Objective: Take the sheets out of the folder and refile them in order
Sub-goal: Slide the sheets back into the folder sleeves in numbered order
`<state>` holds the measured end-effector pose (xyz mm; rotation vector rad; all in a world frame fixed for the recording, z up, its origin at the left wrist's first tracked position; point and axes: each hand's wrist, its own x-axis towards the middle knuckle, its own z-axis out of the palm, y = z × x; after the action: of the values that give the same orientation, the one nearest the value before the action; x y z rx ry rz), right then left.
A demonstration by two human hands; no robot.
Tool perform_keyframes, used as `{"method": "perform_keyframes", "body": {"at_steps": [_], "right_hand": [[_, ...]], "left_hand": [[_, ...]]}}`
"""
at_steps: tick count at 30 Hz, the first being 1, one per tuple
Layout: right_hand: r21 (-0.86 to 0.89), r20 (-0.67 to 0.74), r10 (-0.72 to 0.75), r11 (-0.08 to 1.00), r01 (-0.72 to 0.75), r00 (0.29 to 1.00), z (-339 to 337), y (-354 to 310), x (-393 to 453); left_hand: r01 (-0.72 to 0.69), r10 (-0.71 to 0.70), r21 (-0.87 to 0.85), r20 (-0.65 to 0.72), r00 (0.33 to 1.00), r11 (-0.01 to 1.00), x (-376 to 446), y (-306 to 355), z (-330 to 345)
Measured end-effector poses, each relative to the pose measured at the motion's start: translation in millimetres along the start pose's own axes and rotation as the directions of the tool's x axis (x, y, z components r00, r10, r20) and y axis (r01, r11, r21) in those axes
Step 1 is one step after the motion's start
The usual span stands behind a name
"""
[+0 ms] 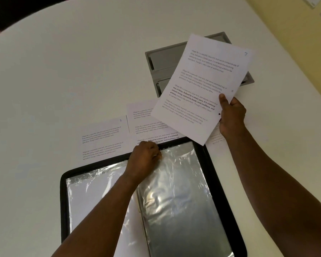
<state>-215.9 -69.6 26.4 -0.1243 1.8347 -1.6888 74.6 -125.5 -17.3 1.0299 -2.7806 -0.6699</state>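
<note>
Right hand (pixel 232 115) pinches a printed sheet (pixel 202 86) by its edge, lifted beyond the open folder (pixel 217 182); left hand (pixel 145 156), fingers curled, seemingly grips a plastic sleeve (pixel 174 191).

Right hand (pixel 232 115) pinches a printed sheet (pixel 202 86) above table (pixel 82 71); left hand (pixel 144 156) grips plastic sleeve (pixel 174 182) in open folder (pixel 219 182).

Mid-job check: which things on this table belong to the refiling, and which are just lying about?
Part of the job:
- folder with clear sleeves
- sheet in the right hand
- two sheets lying above the folder
- left hand, its grip on a sleeve's top edge

Lying about:
- grey panel set in the table
</note>
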Motion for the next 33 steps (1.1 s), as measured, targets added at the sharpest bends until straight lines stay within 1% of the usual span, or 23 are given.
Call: {"method": "perform_keyframes", "body": {"at_steps": [3, 6, 8, 13, 15, 19, 23, 28, 30, 33], "right_hand": [[0.061, 0.045, -0.005, 0.998, 0.003, 0.999, 13, -2, 0], [0.118, 0.096, -0.005, 0.993, -0.006, 0.995, 28, -2, 0], [0.154, 0.122, 0.006, 0.988, -0.025, 0.993, 38, -1, -1], [0.2, 0.185, 0.028, 0.978, -0.066, 0.982, 59, 3, -3], [0.192, 0.203, 0.036, 0.978, -0.076, 0.979, 65, 4, -3], [0.148, 0.205, 0.039, 0.986, -0.07, 0.978, 74, 7, -2], [0.184, 0.236, 0.045, 0.979, -0.09, 0.971, 80, 7, -2], [0.2, 0.312, 0.081, 0.968, -0.149, 0.947, 87, 15, -6], [0.222, 0.337, 0.115, 0.955, -0.198, 0.934, 89, 19, -8], [0.291, 0.374, 0.179, 0.909, -0.298, 0.91, 88, 24, -9]], "left_hand": [[-0.036, 0.041, 0.083, -0.065, 0.997, 0.996, -5, 5, 0], [-0.032, 0.034, 0.14, -0.012, 0.999, 0.99, -10, 8, 0], [0.015, -0.016, 0.151, 0.008, 1.0, 0.988, -13, 8, 0], [0.103, -0.11, 0.119, 0.048, 0.993, 0.988, -16, 10, 1], [0.111, -0.12, 0.095, 0.097, 0.988, 0.989, -15, 13, -1], [0.123, -0.133, 0.075, 0.145, 0.98, 0.989, -12, 15, -3], [0.152, -0.156, 0.04, 0.145, 0.977, 0.988, -10, 13, -6], [0.144, -0.143, 0.003, 0.145, 0.979, 0.99, -9, 13, -5], [0.133, -0.13, -0.017, 0.135, 0.982, 0.991, -11, 12, -4], [0.105, -0.102, -0.044, 0.069, 0.992, 0.994, -15, 10, 0]]}}
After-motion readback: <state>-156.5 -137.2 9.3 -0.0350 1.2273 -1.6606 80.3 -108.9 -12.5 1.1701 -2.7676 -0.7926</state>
